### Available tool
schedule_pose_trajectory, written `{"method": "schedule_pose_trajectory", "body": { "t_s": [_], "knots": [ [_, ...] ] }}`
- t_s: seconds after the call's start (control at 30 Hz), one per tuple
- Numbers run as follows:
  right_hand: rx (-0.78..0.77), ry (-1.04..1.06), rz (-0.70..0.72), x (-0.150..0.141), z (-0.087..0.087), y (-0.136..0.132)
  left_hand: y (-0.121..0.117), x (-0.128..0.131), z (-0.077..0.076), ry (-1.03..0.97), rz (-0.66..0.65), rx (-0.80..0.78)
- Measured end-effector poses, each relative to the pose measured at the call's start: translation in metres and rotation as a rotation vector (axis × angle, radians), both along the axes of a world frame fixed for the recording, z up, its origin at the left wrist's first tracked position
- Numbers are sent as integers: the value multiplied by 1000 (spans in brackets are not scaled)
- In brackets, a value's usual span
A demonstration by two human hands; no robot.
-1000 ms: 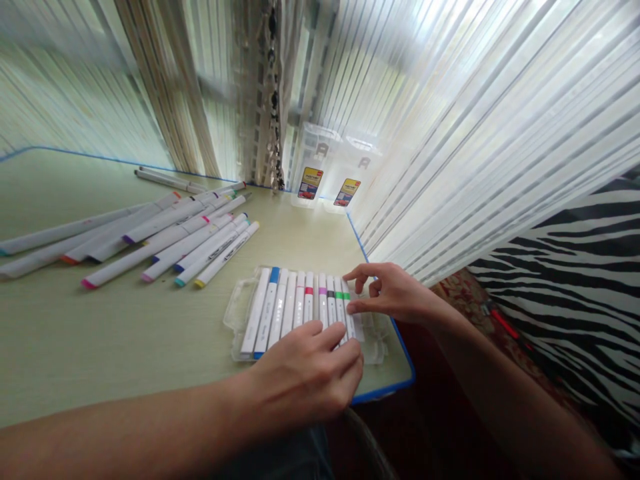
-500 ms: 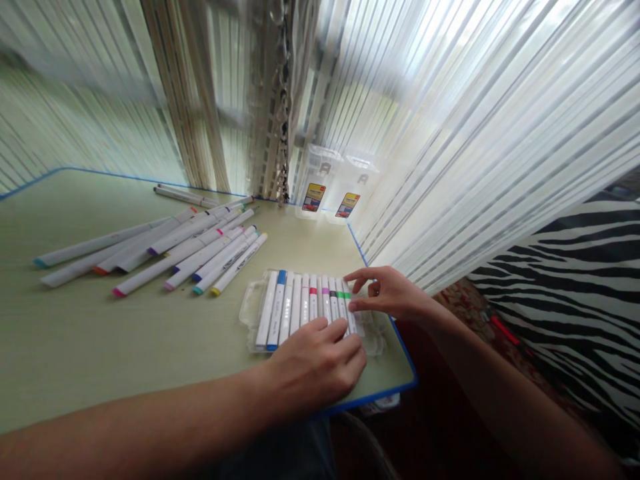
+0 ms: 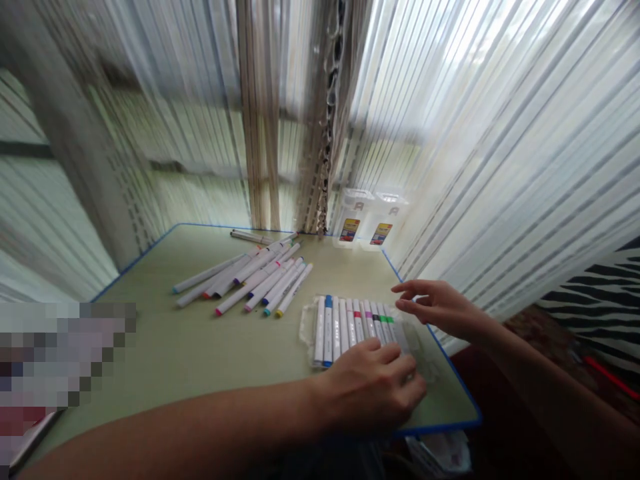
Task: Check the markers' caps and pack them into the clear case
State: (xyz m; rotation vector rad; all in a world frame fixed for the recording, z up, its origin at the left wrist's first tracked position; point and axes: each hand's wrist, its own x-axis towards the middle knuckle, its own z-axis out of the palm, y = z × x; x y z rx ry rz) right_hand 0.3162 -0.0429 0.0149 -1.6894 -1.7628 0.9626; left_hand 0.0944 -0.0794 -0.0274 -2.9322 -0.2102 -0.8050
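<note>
A clear plastic case [image 3: 306,325] lies on the table, holding a row of white markers [image 3: 345,330] with blue, red, purple, black and green bands. My left hand [image 3: 373,383] is curled over the lower ends of the right-hand markers; its fingertips are hidden beneath it. My right hand [image 3: 435,307] hovers just beyond the case's upper right, fingers stretched out and apart, with nothing in them. Farther left, a loose pile of white markers [image 3: 250,277] with coloured tips lies fanned across the table.
Two clear cases with yellow labels [image 3: 350,223] stand at the table's back edge against the string curtain [image 3: 425,133]. The light green table [image 3: 210,360] has a blue rim. A pixelated object [image 3: 60,367] is at the left, and zebra-striped fabric [image 3: 595,300] at the right.
The view has swung left and up. My right hand has come away from the green-banded markers and its fingers have straightened. My left hand stays over the lower marker ends.
</note>
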Motion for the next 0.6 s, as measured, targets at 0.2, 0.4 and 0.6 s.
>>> {"method": "schedule_pose_trajectory", "body": {
  "t_s": [0.2,0.4,0.6],
  "knots": [
    [77,6,98,-33,16,15,41,-35,57,174,330,-257],
    [66,41,158,-68,22,31,140,-134,78,267,729,-326],
    [86,57,219,-91,17,38,208,-210,65,319,950,-308]
  ]
}}
